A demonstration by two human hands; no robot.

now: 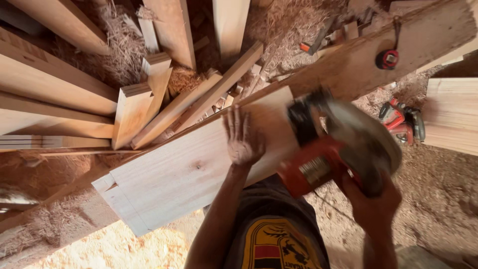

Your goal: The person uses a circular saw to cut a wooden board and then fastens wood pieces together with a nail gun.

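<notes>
With the left hand point(243, 142) spread flat on the pale wooden board point(184, 172) lying across the workbench point(423, 35) and the right hand point(371, 201) clamped around the red circular saw point(338, 144) at its right end, pinning the board firmly well away from the blade seems wise.

Bare plank point(184, 174) lies open left of the left hand point(242, 137), while the circular saw point(338, 144) blocks its right side and stacked boards point(134, 112) crowd beyond.

A pale board point(189, 169) with a notched near-left end is laid slantwise. A red, blurred circular saw point(338, 149) is seen at its right edge, tilted.
</notes>
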